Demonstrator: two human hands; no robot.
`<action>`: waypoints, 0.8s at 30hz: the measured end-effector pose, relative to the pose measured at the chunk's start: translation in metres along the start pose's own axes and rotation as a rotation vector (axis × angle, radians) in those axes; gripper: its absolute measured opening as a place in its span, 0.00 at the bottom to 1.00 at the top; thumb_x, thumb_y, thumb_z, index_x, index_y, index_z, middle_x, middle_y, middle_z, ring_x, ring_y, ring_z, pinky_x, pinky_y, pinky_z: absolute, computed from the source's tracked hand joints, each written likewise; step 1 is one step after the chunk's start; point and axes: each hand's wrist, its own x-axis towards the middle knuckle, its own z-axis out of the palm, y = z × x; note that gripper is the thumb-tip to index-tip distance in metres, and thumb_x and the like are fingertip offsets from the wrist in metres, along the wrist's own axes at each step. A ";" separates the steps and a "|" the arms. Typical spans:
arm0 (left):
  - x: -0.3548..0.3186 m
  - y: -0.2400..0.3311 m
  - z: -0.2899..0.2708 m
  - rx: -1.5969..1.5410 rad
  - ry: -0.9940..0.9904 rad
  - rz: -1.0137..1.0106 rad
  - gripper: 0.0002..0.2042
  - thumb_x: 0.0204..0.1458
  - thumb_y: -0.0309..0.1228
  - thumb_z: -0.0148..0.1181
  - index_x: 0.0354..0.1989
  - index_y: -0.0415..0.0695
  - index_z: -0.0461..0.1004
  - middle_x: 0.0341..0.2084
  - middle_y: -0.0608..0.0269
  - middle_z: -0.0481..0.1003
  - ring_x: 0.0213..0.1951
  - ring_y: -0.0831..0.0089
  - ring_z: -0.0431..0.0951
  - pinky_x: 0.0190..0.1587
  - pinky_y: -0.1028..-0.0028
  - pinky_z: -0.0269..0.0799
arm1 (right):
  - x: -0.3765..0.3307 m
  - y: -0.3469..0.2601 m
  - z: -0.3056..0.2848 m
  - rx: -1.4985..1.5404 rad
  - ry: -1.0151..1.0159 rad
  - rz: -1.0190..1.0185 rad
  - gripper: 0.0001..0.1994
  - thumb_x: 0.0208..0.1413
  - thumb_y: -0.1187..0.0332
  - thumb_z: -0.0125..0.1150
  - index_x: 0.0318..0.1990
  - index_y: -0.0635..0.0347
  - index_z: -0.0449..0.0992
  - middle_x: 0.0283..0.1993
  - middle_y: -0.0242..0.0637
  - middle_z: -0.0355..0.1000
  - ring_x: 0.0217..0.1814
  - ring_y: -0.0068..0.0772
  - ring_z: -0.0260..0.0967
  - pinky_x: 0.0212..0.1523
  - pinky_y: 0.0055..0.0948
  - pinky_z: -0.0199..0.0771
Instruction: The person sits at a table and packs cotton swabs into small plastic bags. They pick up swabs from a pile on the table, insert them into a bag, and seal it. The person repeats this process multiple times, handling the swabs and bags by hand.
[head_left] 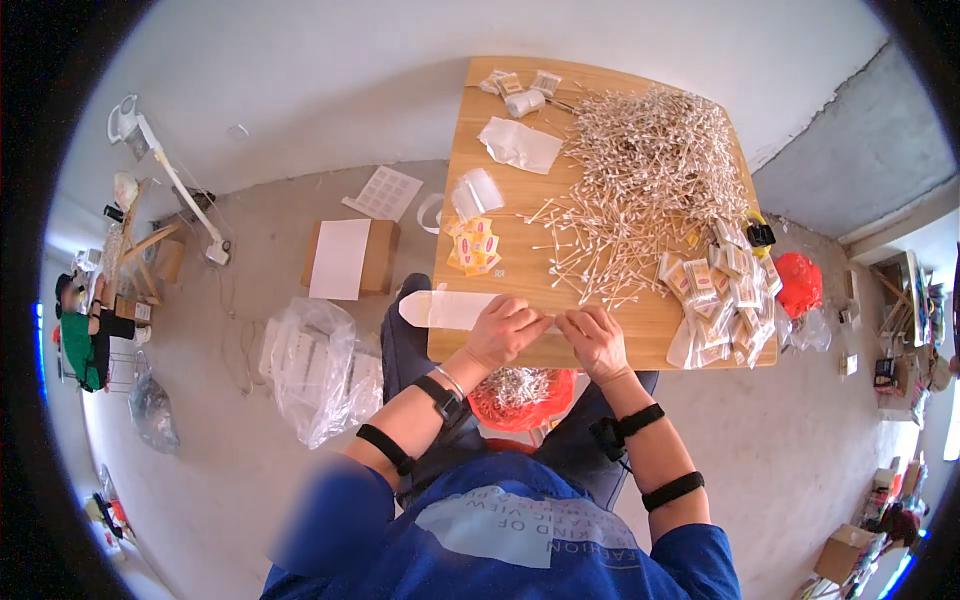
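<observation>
Both of my hands are close together at the near edge of the wooden table (500, 225). My left hand (505, 332) is closed in a pinch, and my right hand (596, 343) pinches just beside it. Whatever is between the fingertips is too small to make out. A whitish strip (447, 309) lies under my left hand and sticks out past the table's left edge. Beyond it is a small pile of yellow and white cards (473, 246). A large heap of loose cotton swabs (650, 160) covers the right and far part of the table.
Packed small bags of swabs (725, 295) pile up at the near right corner. Clear plastic bags (476, 193) and a white sheet (520, 145) lie farther back. A red bag of swabs (520, 395) sits below the table edge. A cardboard box (378, 258) stands left.
</observation>
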 end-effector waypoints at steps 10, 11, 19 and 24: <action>0.000 0.004 0.003 0.093 -0.060 -0.069 0.13 0.47 0.34 0.56 0.40 0.51 0.81 0.31 0.77 0.73 0.38 0.75 0.72 0.44 0.72 0.67 | 0.005 0.000 0.007 -0.107 -0.004 -0.011 0.14 0.43 0.67 0.60 0.41 0.56 0.79 0.43 0.30 0.72 0.46 0.33 0.70 0.44 0.34 0.73; 0.001 0.005 0.002 0.101 -0.063 -0.066 0.13 0.47 0.34 0.56 0.40 0.51 0.81 0.31 0.77 0.73 0.38 0.76 0.72 0.45 0.71 0.67 | 0.005 -0.001 0.006 -0.098 -0.017 -0.007 0.14 0.43 0.67 0.60 0.41 0.56 0.79 0.43 0.30 0.72 0.46 0.33 0.70 0.44 0.34 0.73; -0.001 0.007 -0.002 0.181 -0.071 -0.062 0.14 0.47 0.34 0.56 0.42 0.51 0.81 0.32 0.77 0.72 0.40 0.77 0.71 0.49 0.68 0.65 | 0.014 -0.006 0.002 -0.070 -0.014 -0.005 0.15 0.41 0.71 0.60 0.41 0.56 0.80 0.41 0.31 0.72 0.44 0.34 0.71 0.44 0.35 0.75; -0.005 0.010 0.008 0.225 -0.046 -0.075 0.13 0.49 0.35 0.55 0.42 0.53 0.79 0.30 0.77 0.69 0.39 0.78 0.71 0.49 0.68 0.63 | 0.012 -0.005 0.007 -0.144 -0.016 -0.027 0.11 0.43 0.68 0.60 0.37 0.55 0.77 0.41 0.31 0.70 0.44 0.33 0.70 0.42 0.34 0.74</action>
